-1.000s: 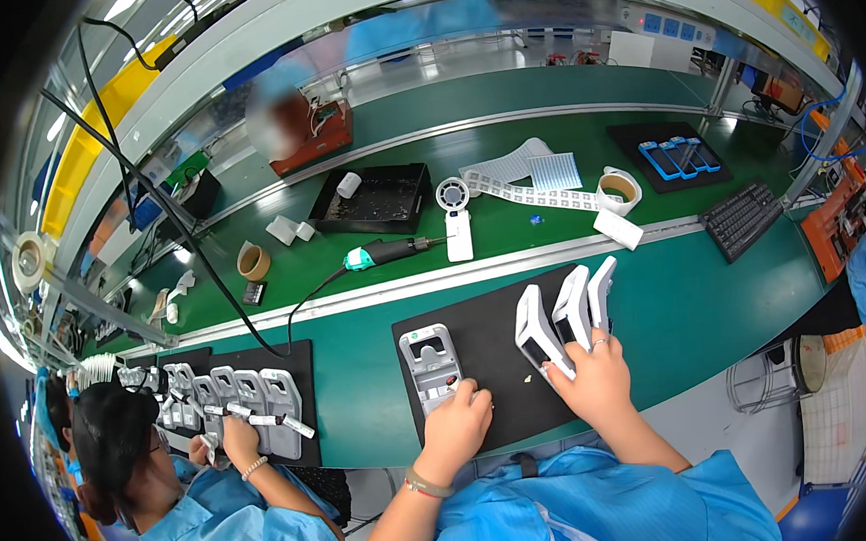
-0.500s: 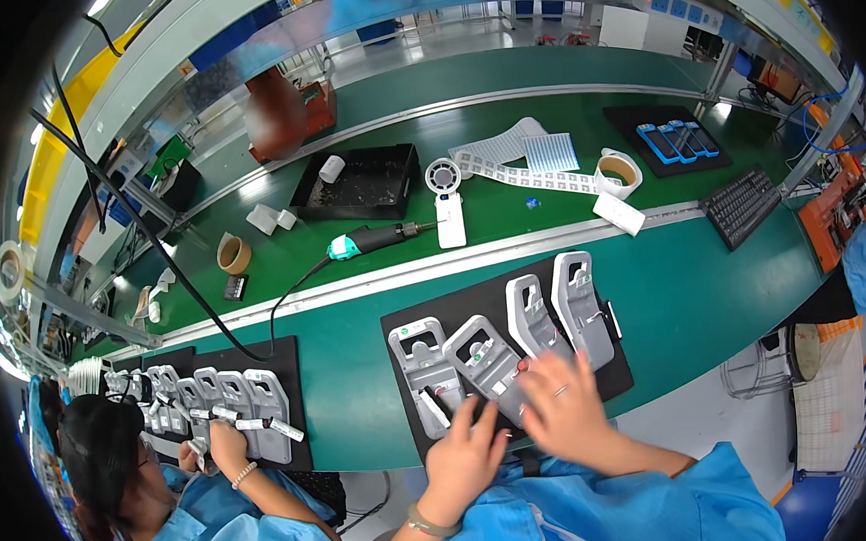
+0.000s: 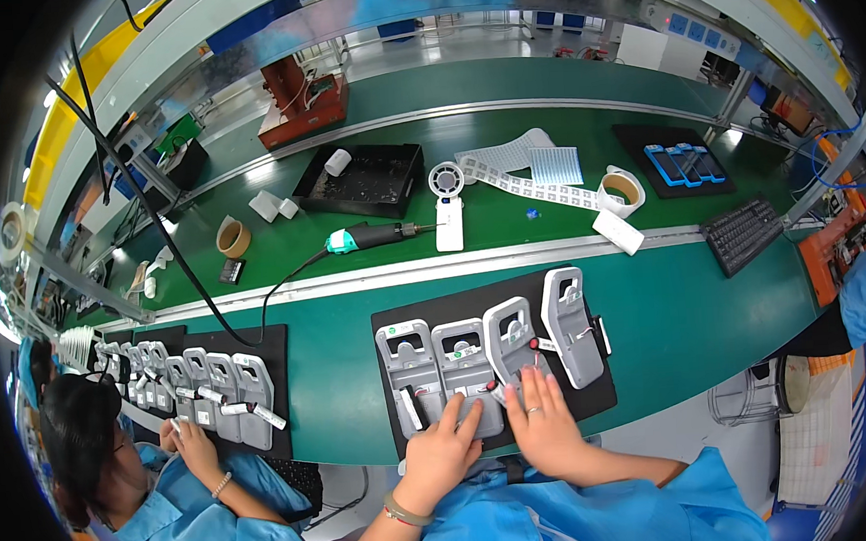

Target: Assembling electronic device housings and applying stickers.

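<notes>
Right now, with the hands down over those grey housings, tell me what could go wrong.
The right hand lies over the lower end of the third grey housing from the left, close to a small red part, which a finger could snag.

A white-and-black piece lies at the right edge of the black mat, beside the rightmost grey housing; a nudge might push it off.

Farther back, the power screwdriver points at the white handheld fan; a bump might scuff it.
</notes>
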The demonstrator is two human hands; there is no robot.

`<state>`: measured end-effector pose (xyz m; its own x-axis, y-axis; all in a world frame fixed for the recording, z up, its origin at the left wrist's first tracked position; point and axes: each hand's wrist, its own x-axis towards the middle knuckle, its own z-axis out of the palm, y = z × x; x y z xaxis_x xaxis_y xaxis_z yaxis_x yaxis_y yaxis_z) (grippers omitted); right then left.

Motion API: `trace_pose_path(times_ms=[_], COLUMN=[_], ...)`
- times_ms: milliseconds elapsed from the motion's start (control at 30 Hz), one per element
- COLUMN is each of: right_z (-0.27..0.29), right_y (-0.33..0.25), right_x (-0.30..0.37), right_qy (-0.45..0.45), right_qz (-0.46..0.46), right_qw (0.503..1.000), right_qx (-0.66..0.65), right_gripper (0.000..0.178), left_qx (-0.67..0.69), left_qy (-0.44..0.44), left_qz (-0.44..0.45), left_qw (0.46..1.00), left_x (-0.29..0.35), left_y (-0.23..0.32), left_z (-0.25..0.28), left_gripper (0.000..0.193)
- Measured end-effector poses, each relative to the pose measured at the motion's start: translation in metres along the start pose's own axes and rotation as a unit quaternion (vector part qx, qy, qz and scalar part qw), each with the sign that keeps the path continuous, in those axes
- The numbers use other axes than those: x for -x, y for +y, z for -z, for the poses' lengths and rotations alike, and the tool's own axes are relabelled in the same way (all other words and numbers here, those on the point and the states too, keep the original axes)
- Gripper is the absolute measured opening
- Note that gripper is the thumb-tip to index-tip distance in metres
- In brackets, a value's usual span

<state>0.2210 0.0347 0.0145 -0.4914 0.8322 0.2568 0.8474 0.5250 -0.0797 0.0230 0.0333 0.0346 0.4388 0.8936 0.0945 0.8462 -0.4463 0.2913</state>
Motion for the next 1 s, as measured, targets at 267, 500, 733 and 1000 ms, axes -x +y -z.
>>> trace_pose_path(times_ms=[267,500,733,1000], right_z=[0.021,0.03,0.005,-0.001], right_y=[0.039,0.056,0.083,0.112], right_x=[0.002,0.001,0.026,0.045], right_qy=[-0.06,-0.064,0.052,0.243], right_qz=[0.051,0.087,-0.222,-0.292], right_qw=[0.991,0.974,0.955,0.893], right_qx=[-0.113,-0.2,-0.188,-0.241], right_gripper=[0.05,0.046,0.071,0.047], left_qx=[0.02,0.063,-0.008,-0.034], left_qy=[-0.014,-0.059,-0.024,-0.032], left_qz=[0.004,-0.041,-0.055,-0.091], left_qw=[1.0,0.995,0.998,0.995], left_x=[-0.025,-0.046,-0.039,-0.051], left_y=[0.03,0.044,0.046,0.05], left_z=[0.009,-0.008,-0.027,-0.023], left_gripper=[0.069,0.084,0.063,0.057])
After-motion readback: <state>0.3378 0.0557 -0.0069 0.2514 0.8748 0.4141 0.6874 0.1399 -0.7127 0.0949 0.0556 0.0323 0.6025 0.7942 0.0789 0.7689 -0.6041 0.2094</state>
